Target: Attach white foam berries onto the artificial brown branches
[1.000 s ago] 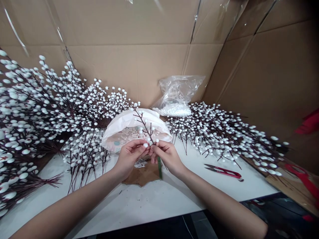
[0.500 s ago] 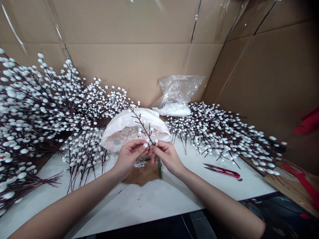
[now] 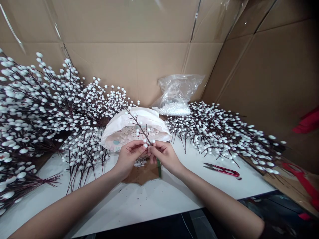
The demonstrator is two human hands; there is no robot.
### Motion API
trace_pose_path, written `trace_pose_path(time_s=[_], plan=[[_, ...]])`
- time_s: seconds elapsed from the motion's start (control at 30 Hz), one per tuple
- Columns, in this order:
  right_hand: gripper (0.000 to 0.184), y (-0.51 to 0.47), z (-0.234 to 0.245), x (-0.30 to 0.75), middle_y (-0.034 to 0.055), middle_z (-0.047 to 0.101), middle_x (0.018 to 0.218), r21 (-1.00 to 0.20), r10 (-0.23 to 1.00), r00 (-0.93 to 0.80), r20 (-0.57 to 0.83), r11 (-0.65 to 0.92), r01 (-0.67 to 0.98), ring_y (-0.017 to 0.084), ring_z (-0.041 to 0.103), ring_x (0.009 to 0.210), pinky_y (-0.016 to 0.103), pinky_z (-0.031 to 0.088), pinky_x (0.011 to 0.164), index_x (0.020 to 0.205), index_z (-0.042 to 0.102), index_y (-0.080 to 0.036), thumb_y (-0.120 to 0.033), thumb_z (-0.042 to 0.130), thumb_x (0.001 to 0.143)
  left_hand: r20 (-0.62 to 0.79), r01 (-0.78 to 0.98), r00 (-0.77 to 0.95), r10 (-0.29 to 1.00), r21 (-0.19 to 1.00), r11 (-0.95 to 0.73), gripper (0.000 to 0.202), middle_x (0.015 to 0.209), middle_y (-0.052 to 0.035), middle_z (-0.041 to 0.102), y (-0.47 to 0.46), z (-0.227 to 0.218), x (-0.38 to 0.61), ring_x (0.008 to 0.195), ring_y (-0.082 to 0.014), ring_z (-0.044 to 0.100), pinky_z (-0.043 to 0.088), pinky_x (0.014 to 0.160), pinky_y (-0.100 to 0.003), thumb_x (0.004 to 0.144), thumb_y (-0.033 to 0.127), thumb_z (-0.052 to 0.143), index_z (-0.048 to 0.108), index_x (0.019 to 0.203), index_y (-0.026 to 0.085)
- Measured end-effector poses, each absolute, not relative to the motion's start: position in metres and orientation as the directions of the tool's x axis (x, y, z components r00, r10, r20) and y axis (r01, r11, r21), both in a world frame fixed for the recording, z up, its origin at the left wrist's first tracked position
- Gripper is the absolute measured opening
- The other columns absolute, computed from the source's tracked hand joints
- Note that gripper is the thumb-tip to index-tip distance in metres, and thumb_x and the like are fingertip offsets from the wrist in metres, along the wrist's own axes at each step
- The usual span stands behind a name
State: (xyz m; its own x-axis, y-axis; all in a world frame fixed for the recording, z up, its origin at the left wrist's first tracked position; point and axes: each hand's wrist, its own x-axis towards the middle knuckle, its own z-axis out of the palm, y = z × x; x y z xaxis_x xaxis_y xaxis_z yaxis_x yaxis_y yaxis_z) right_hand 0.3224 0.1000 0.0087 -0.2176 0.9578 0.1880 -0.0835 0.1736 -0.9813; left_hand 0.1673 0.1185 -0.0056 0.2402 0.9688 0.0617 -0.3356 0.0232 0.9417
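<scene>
Both of my hands meet at the middle of the white table [image 3: 154, 199] around a thin dark twig [image 3: 138, 125] with small white beads on its tips. My right hand [image 3: 164, 156] pinches the twig near its base, and a green stem end pokes out below the fingers. My left hand [image 3: 129, 156] is closed with thumb and forefinger on a white bead [image 3: 145, 145] at the twig's lower end. Behind the twig lies an open white bag [image 3: 136, 127] holding loose white beads.
Heaps of beaded branches [image 3: 50, 106] fill the left, and another heap [image 3: 219, 132] lies to the right. A clear plastic bag of beads [image 3: 174, 99] stands at the back. Red snips [image 3: 221, 170] lie right of my hands. Cardboard walls [image 3: 124, 39] enclose the table. A brown scrap [image 3: 142, 176] lies under my hands.
The twig's top has tilted a little to the left. Both hands stay together in nearly the same place.
</scene>
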Motion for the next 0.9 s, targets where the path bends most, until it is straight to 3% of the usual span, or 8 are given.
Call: trace_pose_path(time_s=[0.23,0.67,0.9], plan=[[0.03,0.101,0.004,0.321,-0.0047,0.053,0.056,-0.982,0.961,-0.209,0.182,0.169,-0.079,0.004,0.036,0.036,0.019,0.026,0.037,0.065,0.047,-0.018,-0.04,0.055,0.084,0.052,-0.366,0.2,0.978,0.93,0.026,0.027,0.09,-0.004,0.071,0.117,-0.006,0.168,0.085,-0.0164,0.067,0.053,0.086,-0.033,0.069,0.028,0.075,0.066,0.091,0.016],[0.027,0.104,-0.004,0.318,-0.0049,0.049,0.048,-0.98,0.969,-0.149,0.197,0.198,-0.01,0.008,0.04,0.045,0.02,0.03,0.043,0.058,0.048,-0.018,-0.029,0.055,0.081,0.051,-0.318,0.182,0.982,0.948,0.01,0.029,0.09,-0.0047,0.073,0.118,-0.009,0.169,0.083,-0.0169,0.067,0.054,0.081,-0.03,0.065,0.031,0.078,0.068,0.088,0.016],[0.029,0.104,-0.004,0.318,-0.0031,0.053,0.05,-0.978,0.968,-0.146,0.202,0.208,0.025,0.008,0.041,0.044,0.02,0.03,0.042,0.057,0.051,-0.018,-0.032,0.055,0.082,0.073,-0.262,0.15,0.986,0.964,-0.031,0.031,0.091,-0.0071,0.072,0.117,-0.01,0.17,0.085,-0.0193,0.066,0.054,0.08,-0.032,0.065,0.033,0.078,0.068,0.088,0.014]])
